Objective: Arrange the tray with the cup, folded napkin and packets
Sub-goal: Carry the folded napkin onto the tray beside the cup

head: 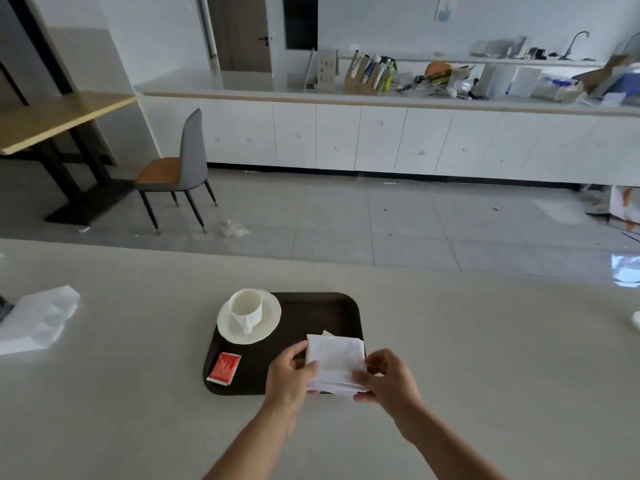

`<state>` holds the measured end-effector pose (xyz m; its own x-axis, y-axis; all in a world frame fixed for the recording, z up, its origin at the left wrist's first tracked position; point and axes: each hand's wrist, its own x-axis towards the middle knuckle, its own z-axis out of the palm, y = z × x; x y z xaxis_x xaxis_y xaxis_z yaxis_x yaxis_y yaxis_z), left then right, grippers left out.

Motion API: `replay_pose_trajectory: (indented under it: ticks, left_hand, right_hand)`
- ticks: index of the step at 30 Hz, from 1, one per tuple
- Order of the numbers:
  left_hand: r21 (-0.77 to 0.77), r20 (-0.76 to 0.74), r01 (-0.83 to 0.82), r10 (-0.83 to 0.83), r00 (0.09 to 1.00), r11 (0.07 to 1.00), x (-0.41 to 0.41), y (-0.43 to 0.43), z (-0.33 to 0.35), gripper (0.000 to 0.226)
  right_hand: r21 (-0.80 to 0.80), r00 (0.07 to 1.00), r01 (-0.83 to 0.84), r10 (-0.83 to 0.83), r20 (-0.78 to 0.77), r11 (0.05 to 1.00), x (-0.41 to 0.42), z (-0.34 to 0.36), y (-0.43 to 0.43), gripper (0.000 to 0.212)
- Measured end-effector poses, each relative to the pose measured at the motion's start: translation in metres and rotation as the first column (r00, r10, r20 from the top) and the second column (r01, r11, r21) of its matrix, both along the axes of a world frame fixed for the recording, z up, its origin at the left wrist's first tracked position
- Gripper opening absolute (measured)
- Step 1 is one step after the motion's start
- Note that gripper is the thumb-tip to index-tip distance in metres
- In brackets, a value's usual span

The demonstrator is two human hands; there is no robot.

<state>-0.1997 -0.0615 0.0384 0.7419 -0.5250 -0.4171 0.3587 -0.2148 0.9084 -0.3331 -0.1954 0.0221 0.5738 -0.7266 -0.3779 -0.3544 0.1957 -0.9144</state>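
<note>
On the pale counter (138, 393) sits a dark tray (311, 306). At its near left corner lies a red packet (224, 368); farther back, a white cup (246, 308) stands on a saucer (268, 322) (handle toward the viewer). At the tray's near right, the left hand (289, 375) and right hand (389, 377) pinch opposite edges of a folded white napkin (336, 362).

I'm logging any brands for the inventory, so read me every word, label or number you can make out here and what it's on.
No text can be read.
Red packet on the tray: print too blurred to read.
Folded napkin, held by the left hand and right hand: plain white.
Cup: no marking visible.
Bottles on the far counter: labels too small.
</note>
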Motion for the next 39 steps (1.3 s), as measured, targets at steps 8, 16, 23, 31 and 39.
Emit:
replay_pose_trajectory:
  ticks: [8,16,23,31,39]
  left_hand:
    - [-0.034,-0.056,0.084,-0.086,0.995,0.996,0.049,-0.012,-0.001,0.045]
    - [0.095,0.181,0.077,-0.093,0.979,0.992,0.074,-0.041,-0.016,0.04]
    - [0.308,0.423,-0.014,-0.124,0.898,0.951,0.099,-0.068,-0.035,0.035]
    - [0.43,0.483,-0.038,-0.194,0.854,0.902,0.114,-0.086,-0.061,0.033]
    - [0.472,0.539,-0.098,-0.199,0.818,0.876,0.112,-0.101,-0.073,0.034]
  right_hand:
    - [0.002,0.996,0.088,-0.088,-0.008,0.996,0.04,0.007,-0.006,0.024]
    - [-0.13,0.989,0.014,-0.033,-0.146,0.991,0.081,-0.001,-0.044,0.025]
    - [-0.183,0.973,-0.05,0.007,-0.231,0.982,0.119,-0.018,-0.071,0.027]
    - [-0.281,0.944,-0.127,0.029,-0.328,0.951,0.149,-0.045,-0.084,0.024]
    - [-0.428,0.916,-0.174,-0.015,-0.402,0.887,0.161,-0.066,-0.085,0.023]
